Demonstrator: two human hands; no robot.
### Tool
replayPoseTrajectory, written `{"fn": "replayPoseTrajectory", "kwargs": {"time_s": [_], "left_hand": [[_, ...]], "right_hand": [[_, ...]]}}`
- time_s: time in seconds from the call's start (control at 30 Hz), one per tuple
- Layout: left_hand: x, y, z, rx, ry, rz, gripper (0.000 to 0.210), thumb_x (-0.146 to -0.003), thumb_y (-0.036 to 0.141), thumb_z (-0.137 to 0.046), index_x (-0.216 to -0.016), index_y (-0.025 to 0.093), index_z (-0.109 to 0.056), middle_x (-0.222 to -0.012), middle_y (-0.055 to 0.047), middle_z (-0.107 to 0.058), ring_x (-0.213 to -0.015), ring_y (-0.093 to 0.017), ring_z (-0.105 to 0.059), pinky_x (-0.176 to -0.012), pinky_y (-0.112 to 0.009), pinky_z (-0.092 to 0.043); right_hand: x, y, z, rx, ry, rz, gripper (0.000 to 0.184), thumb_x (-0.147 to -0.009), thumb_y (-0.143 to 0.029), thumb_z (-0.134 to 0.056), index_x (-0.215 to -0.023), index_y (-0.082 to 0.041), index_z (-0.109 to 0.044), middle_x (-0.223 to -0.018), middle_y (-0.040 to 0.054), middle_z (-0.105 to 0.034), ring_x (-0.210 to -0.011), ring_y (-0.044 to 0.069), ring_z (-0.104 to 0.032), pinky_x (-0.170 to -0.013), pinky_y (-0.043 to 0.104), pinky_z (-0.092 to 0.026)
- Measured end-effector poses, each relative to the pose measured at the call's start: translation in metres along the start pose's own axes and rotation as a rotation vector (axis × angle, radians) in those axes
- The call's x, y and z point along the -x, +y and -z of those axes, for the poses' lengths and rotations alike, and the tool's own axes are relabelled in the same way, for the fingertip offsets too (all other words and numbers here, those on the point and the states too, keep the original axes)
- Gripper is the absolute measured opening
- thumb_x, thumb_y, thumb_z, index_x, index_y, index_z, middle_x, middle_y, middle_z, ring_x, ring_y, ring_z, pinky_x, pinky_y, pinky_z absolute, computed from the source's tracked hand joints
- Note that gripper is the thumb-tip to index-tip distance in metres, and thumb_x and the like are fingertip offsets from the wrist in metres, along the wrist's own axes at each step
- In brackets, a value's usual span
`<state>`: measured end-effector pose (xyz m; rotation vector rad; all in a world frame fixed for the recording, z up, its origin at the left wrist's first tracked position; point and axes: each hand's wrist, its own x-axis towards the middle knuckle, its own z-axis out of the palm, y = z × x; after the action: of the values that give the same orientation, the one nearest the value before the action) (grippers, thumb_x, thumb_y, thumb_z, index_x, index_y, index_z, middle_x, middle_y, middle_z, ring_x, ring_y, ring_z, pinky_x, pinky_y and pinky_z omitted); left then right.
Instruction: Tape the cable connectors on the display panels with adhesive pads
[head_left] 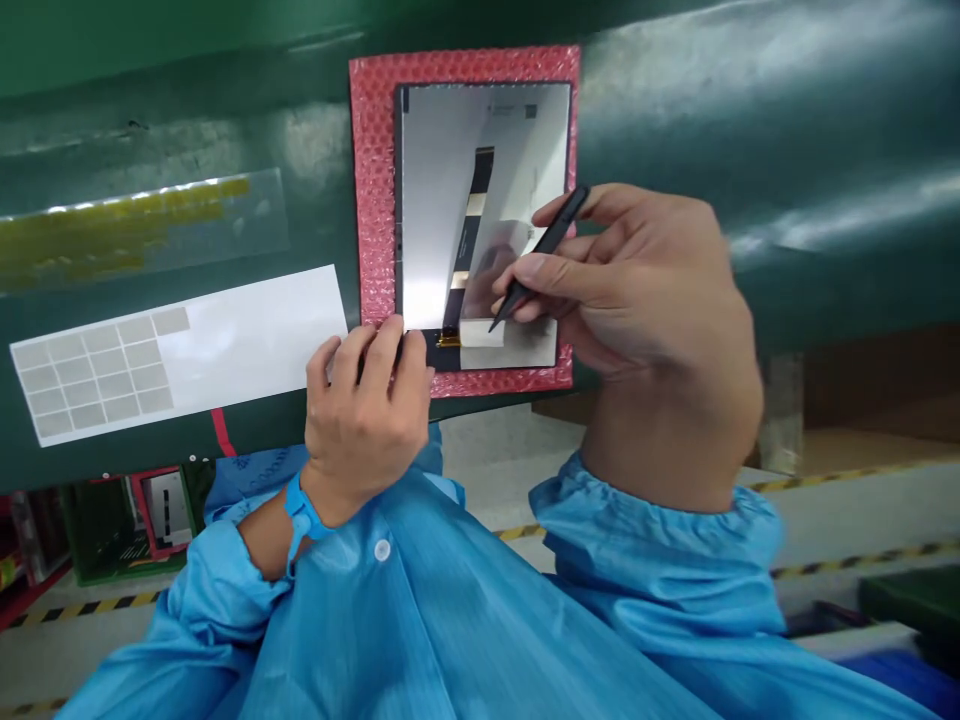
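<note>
A tablet-sized display panel (435,200) with a silvery back lies on a pink bubble-wrap sheet (373,150). A dark flex cable (466,235) runs along its middle to a gold connector near the lower edge. My left hand (367,400) lies at the panel's lower left corner, its bent fingers apart and touching the edge; its thumb is hidden. Pinched in my right hand (637,270) is a black, pen-like pointed tool (551,235). The tool's tip is at a small white rectangular label (481,333) beside the connector; whether they touch I cannot tell.
Left on the green table mat (315,230) lies a white sheet (255,340) with rows of grey rectangular stickers. Behind it is a clear strip with yellow tabs (135,230). Below the table edge stands a green crate (112,530) containing a pink-framed panel.
</note>
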<state>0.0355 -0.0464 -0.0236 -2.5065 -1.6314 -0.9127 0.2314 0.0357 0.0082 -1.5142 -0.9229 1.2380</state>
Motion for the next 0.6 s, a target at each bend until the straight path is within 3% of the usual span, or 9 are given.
{"fn": "replayPoseTrajectory", "kwargs": {"time_s": [0.2,0.4,0.6], "left_hand": [[-0.0025,0.0002,0.0063,-0.035,-0.018,-0.021,0.026,-0.098,0.022,-0.073,-0.121,0.012,-0.080,-0.129,-0.014,-0.080,-0.118,-0.032,-0.072,-0.104,-0.049,-0.051],[-0.0049,0.0031,0.0061,-0.035,-0.031,-0.011,0.025,-0.098,0.021,-0.073,-0.121,0.013,-0.079,-0.128,-0.012,-0.081,-0.117,-0.031,-0.073,-0.104,-0.048,-0.051],[-0.0034,0.0033,0.0042,-0.006,-0.025,-0.008,0.025,-0.100,0.022,-0.072,-0.122,0.011,-0.079,-0.127,-0.013,-0.081,-0.117,-0.031,-0.073,-0.105,-0.049,-0.050]], "right_hand": [[0.0036,-0.0039,-0.0071,0.091,-0.021,-0.003,0.035,-0.061,-0.011,-0.080,-0.090,-0.021,-0.063,-0.073,0.0027,-0.075,-0.056,0.020,-0.075,-0.040,0.020,-0.058],[0.0075,-0.0058,-0.0105,0.118,0.012,-0.005,0.031,-0.066,-0.010,-0.080,-0.088,-0.023,-0.063,-0.064,-0.0001,-0.074,-0.050,0.020,-0.072,-0.038,0.021,-0.057],[0.0066,-0.0047,-0.0078,0.169,0.027,-0.030,0.034,-0.065,-0.011,-0.083,-0.091,-0.023,-0.064,-0.067,0.0013,-0.077,-0.051,0.021,-0.072,-0.037,0.023,-0.057]]}}
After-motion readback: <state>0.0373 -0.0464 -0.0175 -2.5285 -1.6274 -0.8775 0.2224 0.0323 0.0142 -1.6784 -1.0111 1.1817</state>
